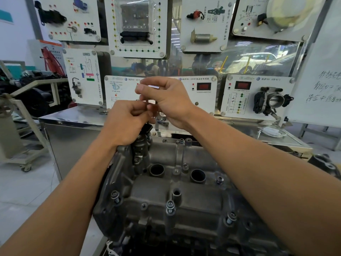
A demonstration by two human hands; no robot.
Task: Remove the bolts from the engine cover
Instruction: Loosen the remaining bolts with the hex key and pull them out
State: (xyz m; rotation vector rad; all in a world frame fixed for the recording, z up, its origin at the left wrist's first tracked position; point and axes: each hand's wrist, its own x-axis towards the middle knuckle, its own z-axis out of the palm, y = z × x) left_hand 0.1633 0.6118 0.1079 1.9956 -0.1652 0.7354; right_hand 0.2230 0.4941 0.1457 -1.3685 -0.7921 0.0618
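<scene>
The grey metal engine cover [177, 198] fills the lower middle of the view. Several bolts stand raised in its rim, among them one at the near left [115, 196], one in the near middle [170, 206] and one at the near right [231, 218]. My left hand [125, 122] and my right hand [166, 100] meet above the cover's far end. Between their fingertips they pinch a thin metal bolt [147, 104], held roughly upright. Much of the bolt is hidden by the fingers.
Loose bolts [163, 122] lie on the steel bench [73, 117] behind the engine. Training panels with car parts, including a throttle body [273, 101], stand upright behind the bench. A cart [16, 137] sits at the left, a whiteboard [321, 85] at the right.
</scene>
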